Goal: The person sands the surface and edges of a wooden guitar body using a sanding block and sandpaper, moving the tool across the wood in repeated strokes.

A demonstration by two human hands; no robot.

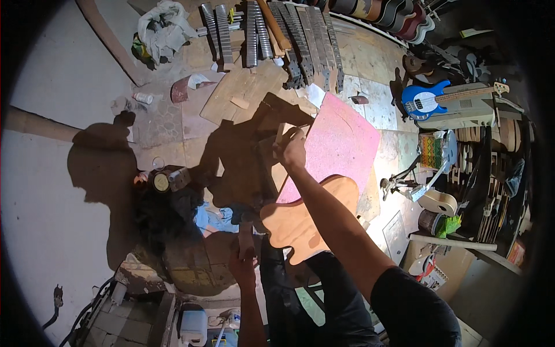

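A wooden electric guitar body [312, 218], bare and tan with a curved outline, rests across my lap. My right arm reaches over it. My right hand [291, 149] is closed beside the left edge of a large pink sheet [344, 139], next to a pale flat piece; shadow hides exactly what its fingers hold. Low and to the left of the guitar body, my left hand [243, 265] is closed in shadow around the lower end of a brown oblong piece [246, 236].
Slotted dark strips [252, 34] and long wooden pieces lie at the far side. A plywood board [243, 92] lies before them. A blue bass guitar [425, 101] and shelves of wooden parts stand right. A blue cloth [215, 218] and a round tin [161, 183] are left.
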